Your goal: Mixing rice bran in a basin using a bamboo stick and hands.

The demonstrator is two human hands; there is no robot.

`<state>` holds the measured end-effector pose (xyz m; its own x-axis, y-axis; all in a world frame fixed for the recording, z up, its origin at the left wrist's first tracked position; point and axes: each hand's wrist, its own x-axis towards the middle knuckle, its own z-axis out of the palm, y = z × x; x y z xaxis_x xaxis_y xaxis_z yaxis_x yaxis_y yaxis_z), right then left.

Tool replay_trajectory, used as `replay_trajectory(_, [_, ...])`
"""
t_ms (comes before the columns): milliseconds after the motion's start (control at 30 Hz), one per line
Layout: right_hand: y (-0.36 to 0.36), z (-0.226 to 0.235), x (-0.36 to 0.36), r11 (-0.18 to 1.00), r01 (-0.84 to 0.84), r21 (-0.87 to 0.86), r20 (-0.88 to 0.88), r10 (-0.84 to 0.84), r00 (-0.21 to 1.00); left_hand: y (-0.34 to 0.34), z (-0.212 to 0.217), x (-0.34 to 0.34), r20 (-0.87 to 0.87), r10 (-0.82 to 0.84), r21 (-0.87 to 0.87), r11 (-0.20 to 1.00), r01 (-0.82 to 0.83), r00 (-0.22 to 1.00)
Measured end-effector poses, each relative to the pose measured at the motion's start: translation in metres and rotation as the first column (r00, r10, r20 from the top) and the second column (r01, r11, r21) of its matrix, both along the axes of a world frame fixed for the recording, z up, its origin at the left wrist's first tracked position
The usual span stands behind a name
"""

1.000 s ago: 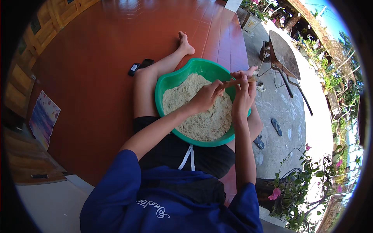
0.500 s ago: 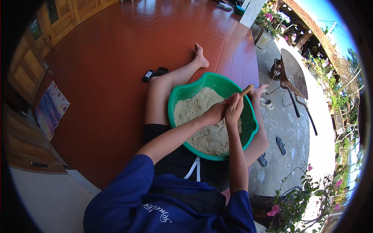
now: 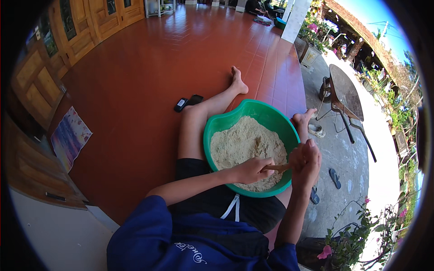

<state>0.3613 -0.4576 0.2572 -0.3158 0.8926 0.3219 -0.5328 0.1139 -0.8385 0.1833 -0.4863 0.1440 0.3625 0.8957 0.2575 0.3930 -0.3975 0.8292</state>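
Observation:
A green plastic basin (image 3: 250, 105) stands between my legs, holding a pale, crumbly flour-like powder (image 3: 242, 140) with a small dent near its middle. Over the basin's near right part, my left hand (image 3: 254, 170) is closed around one end of a wooden stick (image 3: 276, 167). The stick lies almost level, above the powder. At its other end, by the basin's right rim, my right hand (image 3: 308, 162) is raised with its fingers curled round the stick. That end is hidden by the fingers, so its shape cannot be told.
Two small dark devices (image 3: 187, 103) lie on the red tiled floor (image 3: 135, 95) beside my left knee. A wheelbarrow (image 3: 346, 92), sandals (image 3: 334, 178) and a pink-flowered plant (image 3: 357, 235) are on the right. A person in dark clothing (image 3: 254, 7) sits far back.
My hands were together over the basin, with the stick pointing up and away to the right. They have moved apart, the right one rightward and nearer; the stick now spans between them.

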Motion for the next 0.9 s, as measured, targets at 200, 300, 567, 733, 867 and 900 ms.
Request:
replay_trajectory(200, [-0.087, 0.029, -0.019, 0.745, -0.009, 0.667, 0.284, -0.243, 0.928, -0.054, 0.034, 0.024, 0.211, -0.088, 0.405, 0.914, -0.004, 0.974])
replay_trajectory(300, [-0.115, 0.043, -0.013, 0.479, -0.147, 0.865, 0.237, -0.133, 0.962, -0.087, 0.073, 0.018, 0.088, -0.191, 0.303, 0.94, 0.156, 0.978])
replay_trajectory(567, [-0.082, 0.0, -0.052, 0.872, -0.233, 0.431, 0.363, 0.069, 0.929, -0.086, 0.049, 0.024, 0.297, 0.092, 0.356, 0.913, -0.2, 0.95])
replay_trajectory(733, [-0.036, -0.079, -0.076, 0.831, -0.248, 0.498, 0.489, -0.033, 0.872, -0.023, -0.04, -0.007, 0.245, 0.087, 0.141, 0.982, -0.124, 0.966])
replay_trajectory(867, [-0.027, -0.101, -0.06, 0.78, -0.405, 0.478, 0.449, 0.179, 0.875, -0.003, -0.064, -0.009, 0.546, -0.398, 0.492, 0.865, 0.103, 0.737])
replay_trajectory(900, [-0.026, -0.113, -0.055, 0.777, -0.327, 0.537, 0.413, 0.096, 0.906, -0.016, -0.037, -0.011, 0.375, -0.276, 0.365, 0.921, 0.133, 0.885])
